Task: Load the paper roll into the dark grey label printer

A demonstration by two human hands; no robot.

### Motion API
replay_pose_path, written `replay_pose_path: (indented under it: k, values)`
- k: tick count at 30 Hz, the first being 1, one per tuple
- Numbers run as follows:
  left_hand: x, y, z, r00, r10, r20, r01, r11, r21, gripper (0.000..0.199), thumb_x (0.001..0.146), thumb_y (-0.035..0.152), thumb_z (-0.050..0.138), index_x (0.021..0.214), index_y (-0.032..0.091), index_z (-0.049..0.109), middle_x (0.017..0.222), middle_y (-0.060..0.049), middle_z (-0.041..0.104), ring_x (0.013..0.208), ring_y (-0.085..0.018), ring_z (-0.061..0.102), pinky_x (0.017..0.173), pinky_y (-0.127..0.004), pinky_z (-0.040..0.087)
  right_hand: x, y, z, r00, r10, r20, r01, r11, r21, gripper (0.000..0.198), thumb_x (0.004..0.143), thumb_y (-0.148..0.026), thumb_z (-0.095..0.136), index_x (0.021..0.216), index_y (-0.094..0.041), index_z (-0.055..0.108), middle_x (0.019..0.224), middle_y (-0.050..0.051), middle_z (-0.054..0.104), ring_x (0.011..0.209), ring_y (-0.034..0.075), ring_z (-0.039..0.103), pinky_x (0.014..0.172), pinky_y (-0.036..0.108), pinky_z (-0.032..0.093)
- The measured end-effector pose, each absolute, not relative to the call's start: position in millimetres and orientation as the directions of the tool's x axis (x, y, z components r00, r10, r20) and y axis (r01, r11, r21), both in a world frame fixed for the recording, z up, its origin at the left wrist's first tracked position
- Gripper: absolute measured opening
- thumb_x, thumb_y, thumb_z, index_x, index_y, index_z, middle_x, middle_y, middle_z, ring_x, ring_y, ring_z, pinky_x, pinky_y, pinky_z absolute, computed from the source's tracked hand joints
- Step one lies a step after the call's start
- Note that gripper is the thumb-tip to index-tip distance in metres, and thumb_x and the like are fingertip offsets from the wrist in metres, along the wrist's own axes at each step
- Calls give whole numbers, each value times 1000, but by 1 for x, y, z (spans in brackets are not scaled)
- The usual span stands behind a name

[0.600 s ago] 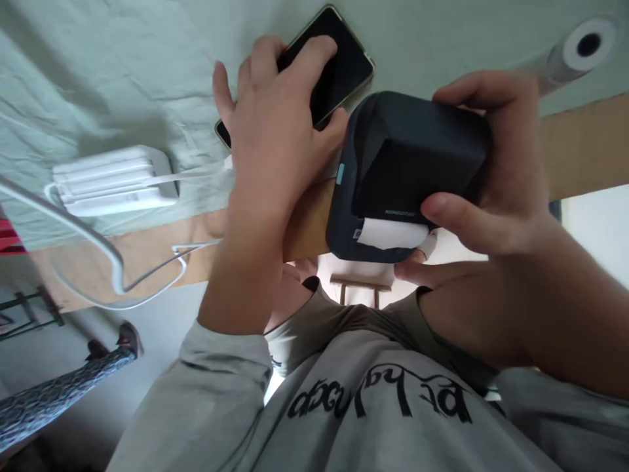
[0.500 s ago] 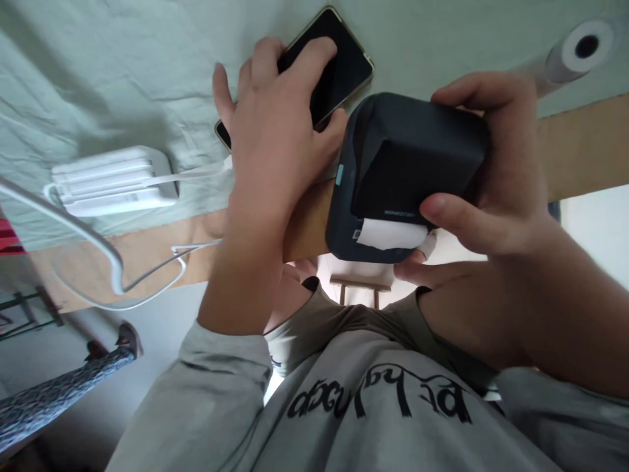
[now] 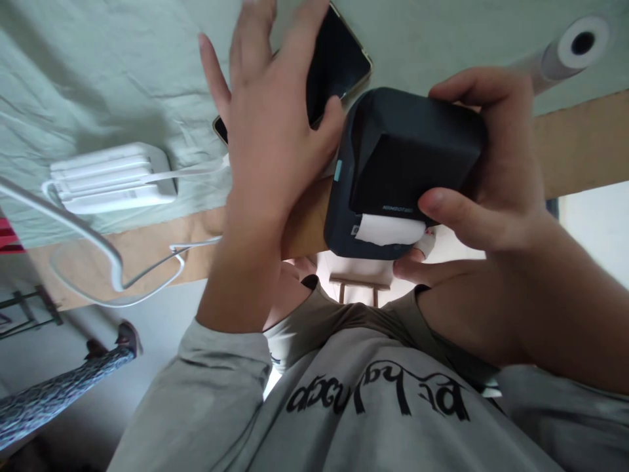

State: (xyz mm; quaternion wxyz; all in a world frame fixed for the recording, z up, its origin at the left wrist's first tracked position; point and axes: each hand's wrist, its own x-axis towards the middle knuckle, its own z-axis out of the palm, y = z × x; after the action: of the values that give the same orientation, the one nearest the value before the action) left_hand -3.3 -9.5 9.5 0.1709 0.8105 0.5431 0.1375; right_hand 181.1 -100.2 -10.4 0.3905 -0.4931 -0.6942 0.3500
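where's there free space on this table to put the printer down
Free: the green cloth beyond the white power bank, left of the left hand; the cloth between the phone and the paper roll; the wooden edge past the right hand. Crowded: around the power bank's cables, and the phone beside the black printer.

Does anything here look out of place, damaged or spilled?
Nothing spilled or broken. Only the white cable looks untidy: it loops off the table edge. The right hand holds the black printer in the air.
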Motion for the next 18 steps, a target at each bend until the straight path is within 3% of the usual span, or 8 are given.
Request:
replay_pose_path:
  k: [3,4,6,7,8,10,14,18]
  values:
    - [-10,-17,11,413,876,250,574,-464,675,37,83,12,49,120,12,51,122,-7,51,120,-14,44,110,-22,32,182,-100,-12,-218,953,209,403,283,-871,64,77,-41,53,127,-7,31,121,4,35,108,0,39,93,14,36]
    - [-11,-22,11,396,884,249,418,-415,808,30,85,13,47,114,11,53,117,-6,53,114,-13,48,104,-19,37,182,-100,-12,-218,951,218,394,290,-872,64,77,-40,53,127,-7,31,121,4,35,107,-1,39,92,13,36]
    - [-11,-37,7,390,918,76,88,-120,989,24,91,25,45,108,15,57,112,-3,56,105,-11,53,95,-20,44,182,-101,-13,-211,946,248,371,312,-875,63,77,-38,52,126,-6,31,122,4,34,109,-1,39,94,14,37]
    - [-9,-46,5,415,908,-64,-49,93,995,27,92,34,45,107,17,58,109,-2,58,101,-11,55,88,-20,47,182,-100,-13,-205,944,260,360,320,-876,62,77,-37,52,126,-6,30,123,5,33,111,0,39,96,14,37]
    - [-6,-54,2,445,885,-134,-101,198,975,28,92,37,43,106,19,59,99,-1,62,90,-10,59,78,-20,50,183,-100,-13,-198,941,274,353,330,-876,61,78,-37,51,126,-5,30,124,5,32,113,1,39,99,15,37]
    - [2,-68,-4,453,856,-249,-212,375,902,29,92,41,40,104,23,60,89,0,64,87,-13,63,68,-22,51,183,-100,-12,-184,936,301,366,349,-862,60,80,-39,49,125,-5,30,124,5,31,116,1,37,104,15,37]
    - [14,-74,-13,304,920,-247,-421,363,831,25,92,31,40,91,21,63,94,1,65,107,-15,61,87,-26,51,180,-100,-11,-207,927,313,453,374,-809,59,82,-42,48,127,-8,30,127,3,29,122,0,34,112,13,33]
    - [12,-69,-15,315,910,-269,-425,388,818,27,92,34,40,88,19,63,90,1,65,100,-16,64,89,-29,50,174,-99,-12,-181,940,290,484,342,-805,62,83,-42,47,131,-6,28,131,5,31,126,4,35,112,16,35]
